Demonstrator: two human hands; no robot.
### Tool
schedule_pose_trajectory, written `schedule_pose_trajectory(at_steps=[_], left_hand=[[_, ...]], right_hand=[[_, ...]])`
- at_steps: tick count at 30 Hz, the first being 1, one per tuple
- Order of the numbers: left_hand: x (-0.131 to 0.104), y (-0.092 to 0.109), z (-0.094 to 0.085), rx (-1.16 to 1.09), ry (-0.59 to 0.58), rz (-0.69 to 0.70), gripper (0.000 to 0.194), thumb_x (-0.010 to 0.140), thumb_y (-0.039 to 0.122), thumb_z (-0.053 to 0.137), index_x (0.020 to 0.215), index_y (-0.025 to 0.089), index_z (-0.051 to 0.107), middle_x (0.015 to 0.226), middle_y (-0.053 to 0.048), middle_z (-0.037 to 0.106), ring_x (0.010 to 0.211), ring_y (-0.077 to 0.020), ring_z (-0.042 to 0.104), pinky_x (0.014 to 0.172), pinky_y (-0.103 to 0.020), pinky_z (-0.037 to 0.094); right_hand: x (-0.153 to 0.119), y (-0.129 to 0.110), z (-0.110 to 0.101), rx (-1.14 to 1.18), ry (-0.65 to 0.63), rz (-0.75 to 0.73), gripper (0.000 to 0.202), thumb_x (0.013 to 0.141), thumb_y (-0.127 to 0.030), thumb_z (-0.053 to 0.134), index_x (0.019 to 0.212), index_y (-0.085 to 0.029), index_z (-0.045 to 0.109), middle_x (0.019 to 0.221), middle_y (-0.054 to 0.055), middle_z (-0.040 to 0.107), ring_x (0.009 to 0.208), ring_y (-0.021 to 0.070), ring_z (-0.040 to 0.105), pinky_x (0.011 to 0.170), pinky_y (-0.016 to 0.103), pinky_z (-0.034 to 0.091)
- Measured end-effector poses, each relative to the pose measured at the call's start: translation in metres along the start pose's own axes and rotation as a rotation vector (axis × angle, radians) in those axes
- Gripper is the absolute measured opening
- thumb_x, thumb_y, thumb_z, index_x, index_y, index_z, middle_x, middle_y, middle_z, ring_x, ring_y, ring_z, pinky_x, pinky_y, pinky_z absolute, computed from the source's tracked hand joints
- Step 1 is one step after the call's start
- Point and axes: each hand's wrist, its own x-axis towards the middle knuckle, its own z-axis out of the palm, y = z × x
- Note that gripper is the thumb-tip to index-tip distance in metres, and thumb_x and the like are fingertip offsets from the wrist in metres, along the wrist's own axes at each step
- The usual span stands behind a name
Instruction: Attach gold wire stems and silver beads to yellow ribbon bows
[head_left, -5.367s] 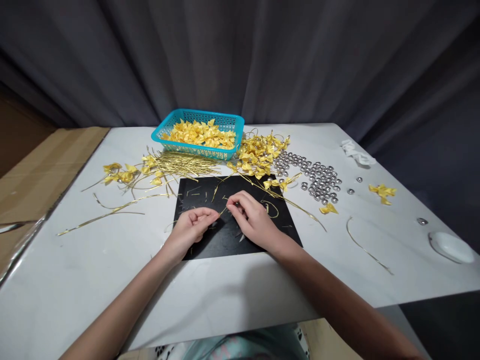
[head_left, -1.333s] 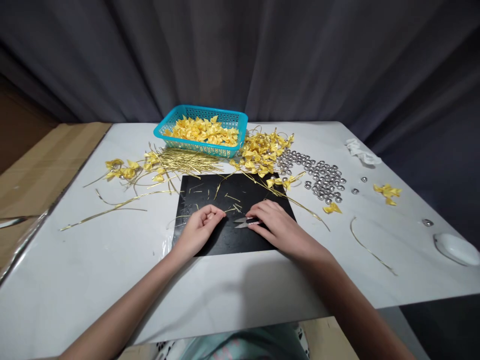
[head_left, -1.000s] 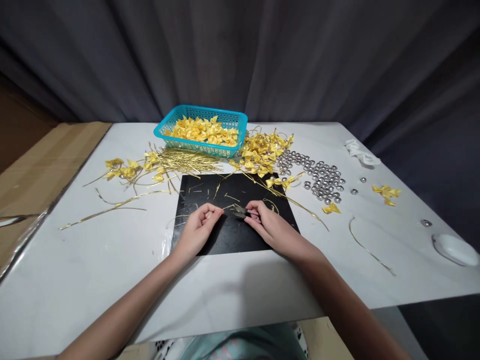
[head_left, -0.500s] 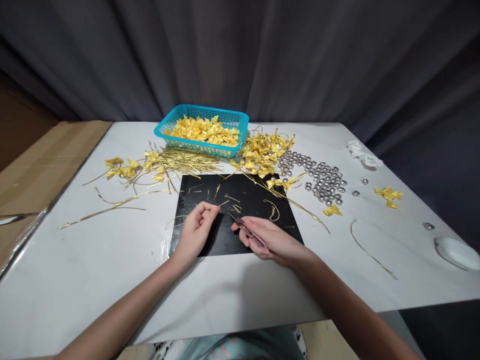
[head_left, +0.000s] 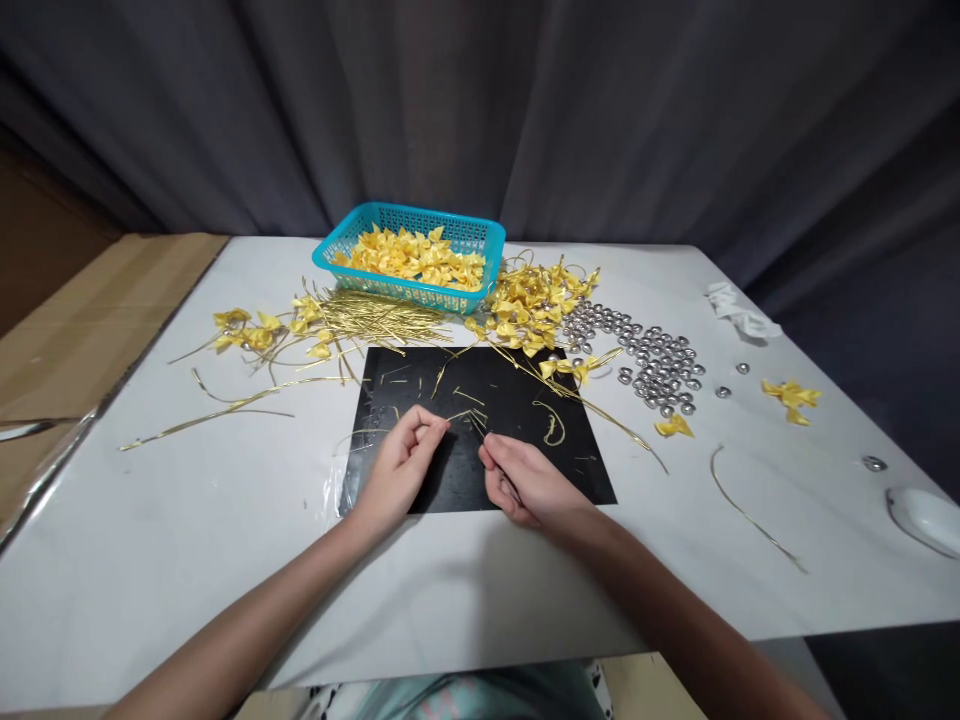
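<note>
My left hand [head_left: 407, 458] is closed in a pinch over the black mat [head_left: 457, 485], holding a short piece of gold wire [head_left: 459, 414] that points right. In my right hand [head_left: 531, 482] is a pair of small tweezers [head_left: 478, 424], its fingers wrapped round them. The thin tips lie close to the wire's right end; whether they touch it cannot be made out. Short gold wire snippets lie scattered on the mat, and a curled gold strand [head_left: 555, 428] rests at its right side.
Behind the mat stands a blue basket [head_left: 330, 262] of yellow bows. Gold wires [head_left: 375, 318], a pile of wired bows [head_left: 529, 300] and many silver beads [head_left: 664, 370] spread across the white table [head_left: 195, 560]. White tissue [head_left: 742, 312] and a white object [head_left: 926, 520] are at right.
The tweezers have turned in my right hand, and their tips are now nearer the wire. The camera view has shifted slightly.
</note>
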Motion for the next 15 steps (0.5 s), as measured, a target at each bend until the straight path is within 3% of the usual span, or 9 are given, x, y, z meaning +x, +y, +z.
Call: schedule_pose_trajectory(at_steps=[9,15], left_hand=[[-0.0009,0.0003,0.0035,0.021,-0.066,-0.003,0.027,0.083,0.045,0.051,0.073,0.021,0.045,0.053,0.010,0.028,0.046,-0.0091,0.022,0.044,-0.023,0.019],[-0.0022,-0.0016,0.0046,0.052,-0.122,0.021,0.025,0.086,0.041,0.048,0.074,0.020,0.046,0.058,0.008,0.036,0.053,-0.0099,0.031,0.050,-0.022,0.025]], right_hand=[[0.0009,-0.0001,0.0044,-0.057,0.030,0.013,0.049,0.075,-0.067,0.051,0.068,-0.021,0.035,0.035,-0.010,0.040,0.028,0.0020,0.021,0.030,0.015,0.014],[0.0020,-0.0014,0.0045,-0.047,0.037,0.023,0.049,0.074,-0.067,0.051,0.068,-0.021,0.036,0.035,-0.010,0.040,0.029,0.0021,0.021,0.031,0.015,0.014]])
